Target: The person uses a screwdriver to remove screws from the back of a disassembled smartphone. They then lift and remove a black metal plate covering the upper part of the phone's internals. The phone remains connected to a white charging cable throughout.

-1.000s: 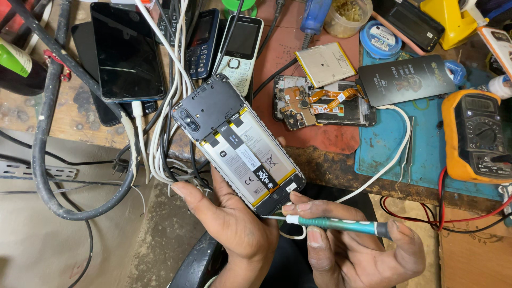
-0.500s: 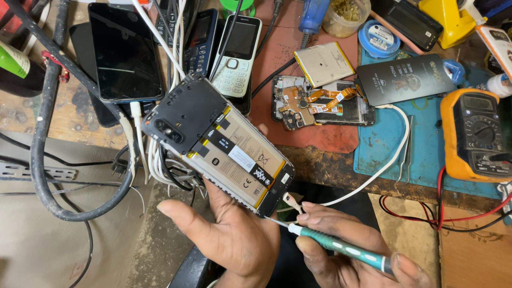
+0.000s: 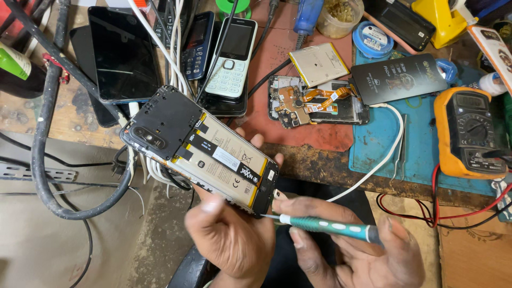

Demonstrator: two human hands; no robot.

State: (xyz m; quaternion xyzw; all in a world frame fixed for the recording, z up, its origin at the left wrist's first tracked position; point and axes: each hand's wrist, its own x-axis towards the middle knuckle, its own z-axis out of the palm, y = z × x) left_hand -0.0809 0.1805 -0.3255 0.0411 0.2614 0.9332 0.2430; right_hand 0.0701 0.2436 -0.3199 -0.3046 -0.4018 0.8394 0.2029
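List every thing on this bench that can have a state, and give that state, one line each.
Opened smartphone: back cover off, battery exposed, held tilted in left hand.
Screwdriver: in right hand, tip at the phone's lower end.
White keypad phone: screen dark, lying flat.
Black smartphone: screen dark, face up.
Dismantled phone: open, circuit board and orange flex cable bare.
Multimeter: display blank.
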